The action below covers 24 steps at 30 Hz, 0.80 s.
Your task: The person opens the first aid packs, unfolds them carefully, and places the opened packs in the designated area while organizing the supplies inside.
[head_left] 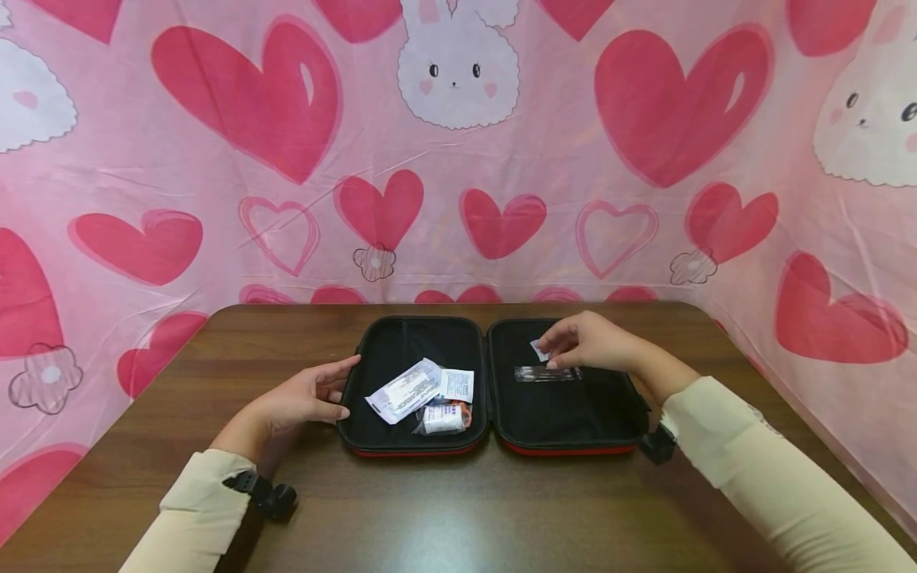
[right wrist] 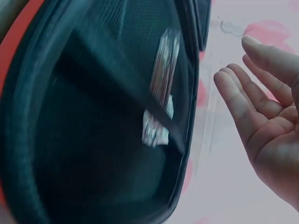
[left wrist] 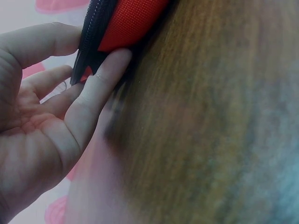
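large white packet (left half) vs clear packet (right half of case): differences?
Wrapper: the large white packet is printed, the clear packet see-through.
Size: the large white packet looks wider than the clear packet.
Pose, head view: the large white packet is slanted, the clear packet nearly level.
Shared: both lie inside the open case.

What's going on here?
A person has an open case on a table. The left hand grips its left edge; the right hand is over the right half, fingers by a small packet. I can't tell if they hold it. A clear packet lies there too. The left half holds a long packet, a shorter packet and a wrapped roll.
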Motion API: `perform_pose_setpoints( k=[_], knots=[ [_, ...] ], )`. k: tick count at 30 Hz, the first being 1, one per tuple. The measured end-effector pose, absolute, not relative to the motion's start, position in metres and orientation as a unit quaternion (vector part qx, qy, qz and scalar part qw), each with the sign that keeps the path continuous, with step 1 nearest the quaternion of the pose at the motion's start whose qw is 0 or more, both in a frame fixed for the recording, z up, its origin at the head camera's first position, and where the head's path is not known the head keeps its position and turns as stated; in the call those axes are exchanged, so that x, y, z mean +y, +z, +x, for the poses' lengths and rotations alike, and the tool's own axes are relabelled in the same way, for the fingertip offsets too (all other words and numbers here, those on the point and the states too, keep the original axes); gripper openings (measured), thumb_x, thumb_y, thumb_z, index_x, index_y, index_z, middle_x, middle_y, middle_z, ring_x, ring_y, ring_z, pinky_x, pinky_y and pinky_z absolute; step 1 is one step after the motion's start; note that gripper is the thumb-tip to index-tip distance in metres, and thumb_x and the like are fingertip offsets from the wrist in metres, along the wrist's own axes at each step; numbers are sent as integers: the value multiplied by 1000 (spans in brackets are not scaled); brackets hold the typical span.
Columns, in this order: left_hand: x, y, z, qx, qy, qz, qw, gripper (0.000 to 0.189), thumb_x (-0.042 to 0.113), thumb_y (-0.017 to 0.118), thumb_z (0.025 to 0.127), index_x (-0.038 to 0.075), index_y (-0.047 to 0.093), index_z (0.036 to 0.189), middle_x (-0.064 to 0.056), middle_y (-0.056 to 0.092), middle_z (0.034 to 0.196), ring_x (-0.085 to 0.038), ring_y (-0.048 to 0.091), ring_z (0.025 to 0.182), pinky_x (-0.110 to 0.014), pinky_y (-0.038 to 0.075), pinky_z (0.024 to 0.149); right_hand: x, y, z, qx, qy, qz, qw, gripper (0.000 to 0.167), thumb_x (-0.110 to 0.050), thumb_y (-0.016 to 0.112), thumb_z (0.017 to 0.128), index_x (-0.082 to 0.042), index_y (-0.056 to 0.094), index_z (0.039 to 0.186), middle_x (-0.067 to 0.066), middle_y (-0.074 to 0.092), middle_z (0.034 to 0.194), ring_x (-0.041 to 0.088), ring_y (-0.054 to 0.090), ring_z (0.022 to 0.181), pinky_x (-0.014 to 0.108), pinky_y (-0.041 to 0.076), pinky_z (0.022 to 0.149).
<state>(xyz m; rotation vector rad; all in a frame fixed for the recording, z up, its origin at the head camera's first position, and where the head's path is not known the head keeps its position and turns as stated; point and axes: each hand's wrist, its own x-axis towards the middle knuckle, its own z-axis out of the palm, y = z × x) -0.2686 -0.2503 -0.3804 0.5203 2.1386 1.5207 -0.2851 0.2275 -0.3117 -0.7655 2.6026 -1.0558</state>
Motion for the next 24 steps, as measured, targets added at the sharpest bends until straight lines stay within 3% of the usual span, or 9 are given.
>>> perform_pose_setpoints(
  k=[11,24],
  knots=[
    [-249,-380,-268,775,556,189,233,93,2,74,82,7,18,156,-32,27,151,-35,57,114,-40,55,85,186,-312,-284,868,-368,-306,135,35,-15,81,81,-3,72,113,11,73,100,17,67,90,31,55,74],
    [-249,-378,-268,777,554,188,234,93,2,74,82,7,17,156,-32,27,151,-35,56,116,-40,55,87,130,-323,-284,833,-350,-373,210,33,-8,81,79,-1,72,110,10,71,102,13,66,89,26,56,77]
  ],
)
